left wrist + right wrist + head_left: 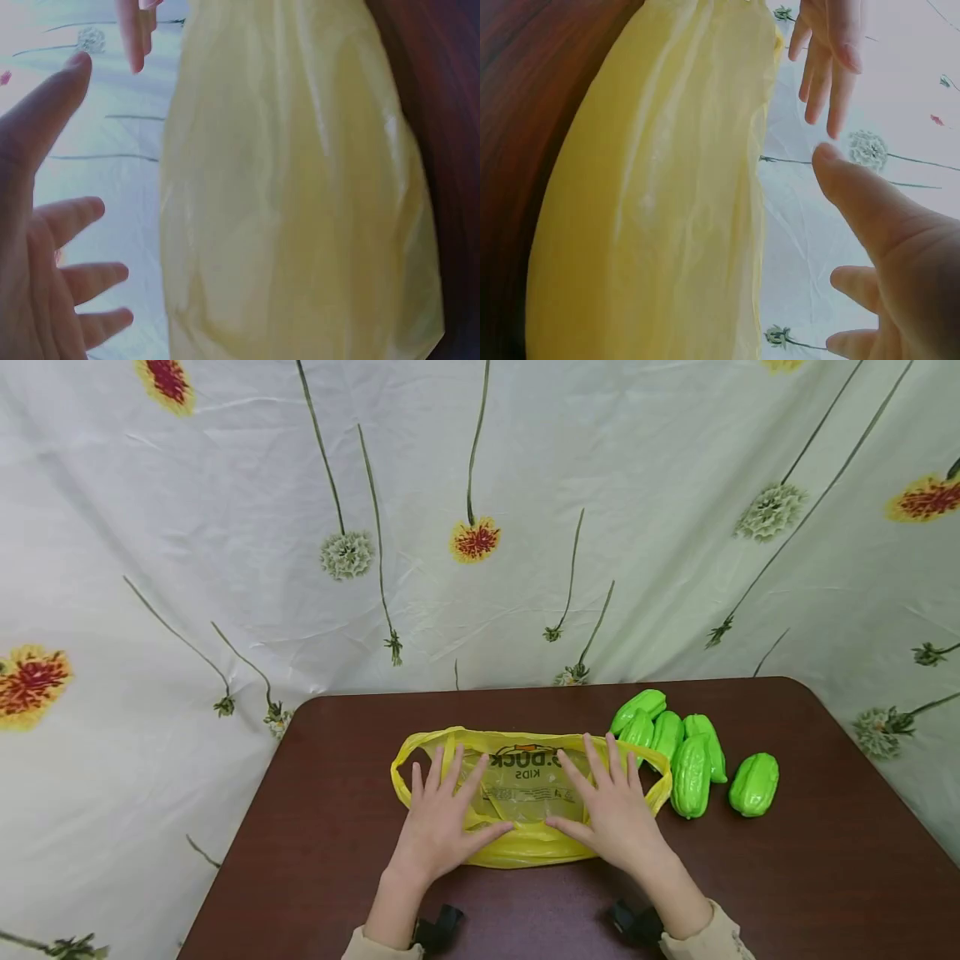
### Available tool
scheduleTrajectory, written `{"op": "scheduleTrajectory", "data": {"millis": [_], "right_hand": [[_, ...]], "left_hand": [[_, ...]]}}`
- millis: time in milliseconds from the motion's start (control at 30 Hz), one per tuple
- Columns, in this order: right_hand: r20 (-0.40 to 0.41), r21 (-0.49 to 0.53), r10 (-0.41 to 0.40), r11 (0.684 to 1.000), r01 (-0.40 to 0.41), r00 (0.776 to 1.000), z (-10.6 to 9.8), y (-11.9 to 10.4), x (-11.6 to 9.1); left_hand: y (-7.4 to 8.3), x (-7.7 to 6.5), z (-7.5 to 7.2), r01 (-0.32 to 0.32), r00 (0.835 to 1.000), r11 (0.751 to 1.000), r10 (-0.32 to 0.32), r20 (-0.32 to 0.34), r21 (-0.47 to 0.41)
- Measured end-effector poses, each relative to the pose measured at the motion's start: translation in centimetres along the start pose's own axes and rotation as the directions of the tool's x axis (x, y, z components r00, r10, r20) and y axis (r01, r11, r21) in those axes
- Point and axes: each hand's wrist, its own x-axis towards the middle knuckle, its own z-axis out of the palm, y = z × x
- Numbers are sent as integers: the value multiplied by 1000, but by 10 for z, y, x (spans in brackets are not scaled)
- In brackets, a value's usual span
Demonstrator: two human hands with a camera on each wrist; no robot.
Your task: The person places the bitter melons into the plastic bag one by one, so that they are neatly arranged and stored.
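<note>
A yellow plastic bag [525,847] stands on the table with its mouth spread wide and printed lettering showing on the far wall. Over the left part of its opening is my left hand [438,835], fingers spread and holding nothing. My right hand [618,814] is over the right part, its fingers also spread, nothing in it. In the left wrist view the bag's side [292,187] fills the middle, with the left hand's fingers apart from it. The right wrist view has the bag [660,187] beside the right thumb, a gap between them.
Several bright green ridged, fruit-like pieces [691,775] lie in a cluster by the bag's right end. One more green piece [754,785] lies farther right. The dark brown table [322,827] ends at a white flowered cloth [262,527] hanging behind.
</note>
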Motion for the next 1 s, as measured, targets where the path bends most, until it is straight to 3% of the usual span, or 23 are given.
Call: {"op": "scheduleTrajectory", "data": {"millis": [267, 633, 833, 1000], "right_hand": [[-55, 118, 21, 993, -14, 998, -7, 5, 5], [-94, 271, 95, 960, -66, 991, -19, 17, 6], [-104, 324, 142, 940, -102, 984, -25, 24, 6], [-83, 384, 193, 912, -147, 978, -30, 33, 5]], "left_hand": [[-12, 2, -15, -19, 996, 989, 5, -94, -149], [-35, -2, -32, 21, 978, 948, -86, -189, -319], [-47, -7, -35, 36, 957, 935, -135, -259, -354], [-58, -9, -33, 57, 927, 924, -189, -322, -378]]}}
